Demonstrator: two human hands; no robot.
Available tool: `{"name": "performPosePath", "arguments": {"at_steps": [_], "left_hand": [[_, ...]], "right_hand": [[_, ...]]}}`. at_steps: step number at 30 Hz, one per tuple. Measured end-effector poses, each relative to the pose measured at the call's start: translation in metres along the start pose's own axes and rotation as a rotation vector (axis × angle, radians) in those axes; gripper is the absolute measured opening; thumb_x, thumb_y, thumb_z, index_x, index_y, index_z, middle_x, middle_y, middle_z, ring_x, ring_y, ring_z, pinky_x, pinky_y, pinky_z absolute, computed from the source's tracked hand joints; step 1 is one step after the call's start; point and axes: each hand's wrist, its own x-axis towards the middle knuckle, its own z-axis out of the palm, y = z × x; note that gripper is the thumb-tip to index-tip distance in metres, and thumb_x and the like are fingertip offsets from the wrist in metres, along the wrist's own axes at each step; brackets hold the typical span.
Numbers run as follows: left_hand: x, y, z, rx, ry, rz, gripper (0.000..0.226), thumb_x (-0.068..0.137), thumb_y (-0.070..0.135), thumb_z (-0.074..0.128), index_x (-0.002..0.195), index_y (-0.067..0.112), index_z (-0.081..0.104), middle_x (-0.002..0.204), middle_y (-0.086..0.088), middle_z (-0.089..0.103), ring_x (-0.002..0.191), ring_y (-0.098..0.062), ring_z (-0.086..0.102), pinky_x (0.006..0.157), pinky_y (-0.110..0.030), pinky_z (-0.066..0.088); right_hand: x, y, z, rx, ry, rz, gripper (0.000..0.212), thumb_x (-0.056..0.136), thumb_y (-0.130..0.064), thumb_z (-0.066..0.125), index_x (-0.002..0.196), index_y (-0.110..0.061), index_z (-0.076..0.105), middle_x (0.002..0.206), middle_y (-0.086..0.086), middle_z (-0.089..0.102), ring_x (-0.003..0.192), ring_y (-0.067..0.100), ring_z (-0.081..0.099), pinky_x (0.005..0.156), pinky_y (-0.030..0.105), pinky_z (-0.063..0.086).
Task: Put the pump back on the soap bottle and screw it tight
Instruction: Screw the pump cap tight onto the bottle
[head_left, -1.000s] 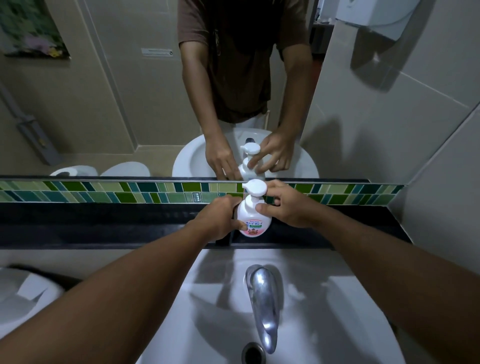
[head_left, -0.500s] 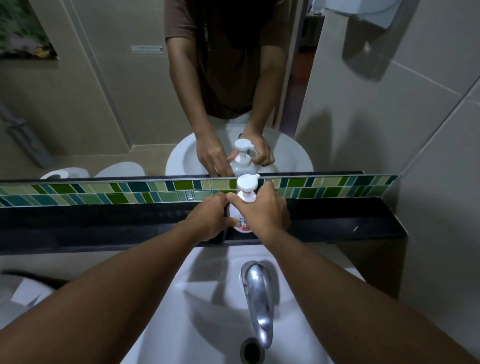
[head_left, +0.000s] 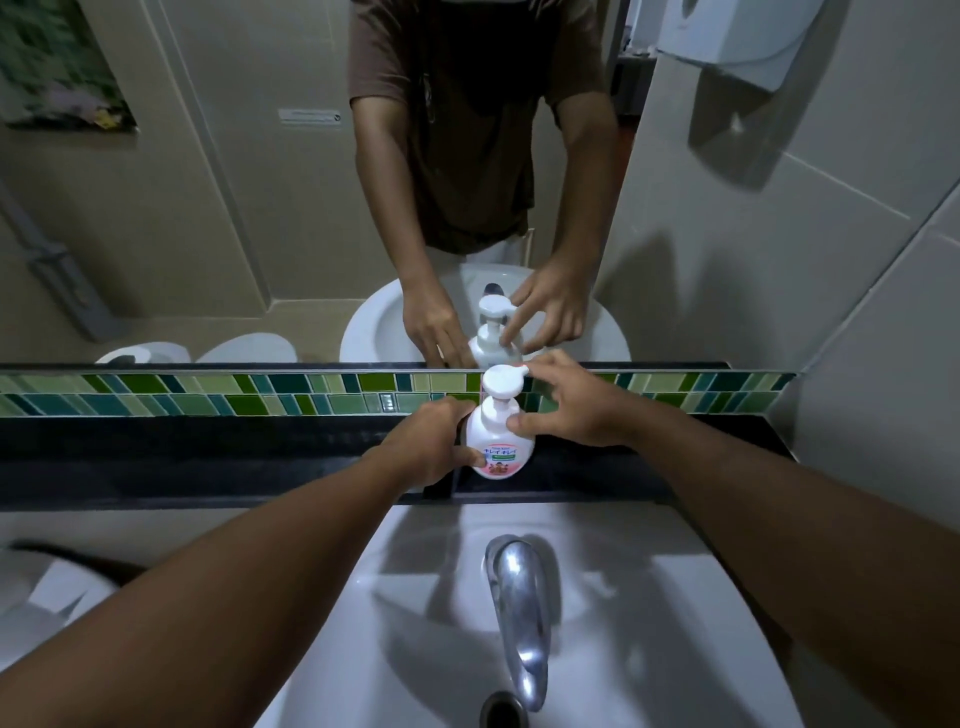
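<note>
— Soap bottle (head_left: 500, 448) upright on black ledge (head_left: 208, 457), clasped by left hand (head_left: 434, 447).
— Pump (head_left: 500, 382) seated above, axis vertical; right hand (head_left: 569, 410) nearer, fingers loosely on collar (tightness unclear).

The round white plastic soap bottle (head_left: 500, 447) with a pink label stands upright on the far ledge, its white pump (head_left: 502, 382) seated on top.

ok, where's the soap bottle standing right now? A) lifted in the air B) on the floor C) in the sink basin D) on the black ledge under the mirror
D: the bottle stands on the black ledge, left hand gripping its body, right hand at the pump.
</note>
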Motion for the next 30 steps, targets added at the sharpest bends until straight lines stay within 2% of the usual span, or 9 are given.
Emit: {"name": "performPosePath", "arguments": {"at_steps": [3,5,10,13,17,21,24,27,30], "left_hand": [[0.003,-0.004,0.001,0.001,-0.005,0.012,0.059,0.074,0.032,0.091,0.127,0.021,0.067,0.123,-0.005,0.073,0.107,-0.026,0.069,0.096,-0.049,0.057],[0.003,-0.005,0.003,-0.002,0.004,0.025,0.058,0.073,0.031,0.091,0.126,0.021,0.068,0.122,-0.005,0.074,0.106,-0.026,0.069,0.095,-0.047,0.057],[0.004,-0.010,0.007,-0.029,0.030,0.056,0.057,0.072,0.034,0.092,0.123,0.025,0.068,0.120,-0.003,0.074,0.105,-0.025,0.069,0.092,-0.048,0.058],[0.004,-0.012,0.009,-0.035,0.048,0.052,0.047,0.073,0.032,0.092,0.114,0.026,0.070,0.110,0.000,0.073,0.093,-0.022,0.067,0.085,-0.047,0.058],[0.005,-0.013,0.009,-0.036,0.062,0.045,0.036,0.073,0.029,0.092,0.103,0.025,0.072,0.091,0.002,0.068,0.079,-0.021,0.061,0.071,-0.038,0.054],[0.006,-0.013,0.005,-0.018,0.041,0.076,0.041,0.073,0.027,0.092,0.108,0.023,0.073,0.101,0.005,0.074,0.088,-0.018,0.066,0.079,-0.036,0.054],[0.005,-0.011,0.002,-0.008,0.019,0.055,0.046,0.074,0.026,0.091,0.115,0.021,0.071,0.110,0.000,0.076,0.094,-0.021,0.069,0.087,-0.041,0.057],[0.006,-0.010,0.001,-0.016,0.011,0.048,0.055,0.073,0.027,0.092,0.123,0.020,0.069,0.117,-0.003,0.076,0.100,-0.024,0.070,0.092,-0.045,0.057],[0.005,-0.010,0.000,-0.021,0.008,0.045,0.062,0.072,0.027,0.092,0.129,0.021,0.067,0.122,-0.004,0.074,0.105,-0.025,0.070,0.095,-0.045,0.057]], "right_hand": [[0.010,0.008,0.016,0.027,-0.068,0.018,0.064,0.085,-0.043,0.079,0.143,-0.026,0.056,0.146,-0.001,0.041,0.136,0.017,0.042,0.117,0.047,0.034],[0.009,0.011,0.029,0.089,-0.029,0.029,0.060,0.085,-0.040,0.080,0.139,-0.023,0.060,0.143,-0.001,0.048,0.130,0.016,0.049,0.114,0.047,0.040],[0.004,0.006,0.068,0.249,0.365,0.064,0.066,0.064,-0.051,0.087,0.118,-0.020,0.066,0.117,-0.002,0.064,0.108,0.020,0.063,0.094,0.050,0.053],[0.007,-0.013,0.086,0.154,0.573,0.204,0.062,0.055,-0.061,0.085,0.092,-0.020,0.056,0.099,-0.001,0.059,0.096,0.026,0.059,0.081,0.048,0.054],[0.006,-0.036,0.094,-0.041,0.680,0.465,0.079,0.052,-0.078,0.079,0.097,-0.017,0.057,0.107,0.003,0.058,0.105,0.027,0.056,0.084,0.045,0.052],[0.000,-0.033,0.091,0.001,0.624,0.467,0.091,0.044,-0.085,0.074,0.103,-0.022,0.049,0.110,-0.001,0.053,0.108,0.025,0.055,0.086,0.046,0.051],[-0.006,-0.016,0.075,0.085,0.551,0.327,0.103,0.046,-0.086,0.072,0.127,-0.029,0.045,0.125,-0.003,0.050,0.117,0.020,0.054,0.095,0.050,0.049],[-0.007,0.000,0.045,0.087,0.430,0.130,0.099,0.060,-0.076,0.077,0.143,-0.036,0.044,0.134,-0.004,0.045,0.126,0.015,0.050,0.106,0.047,0.046],[-0.002,0.003,0.016,0.108,0.204,0.014,0.082,0.071,-0.060,0.084,0.143,-0.036,0.053,0.134,-0.003,0.043,0.129,0.012,0.046,0.114,0.042,0.039]]}}
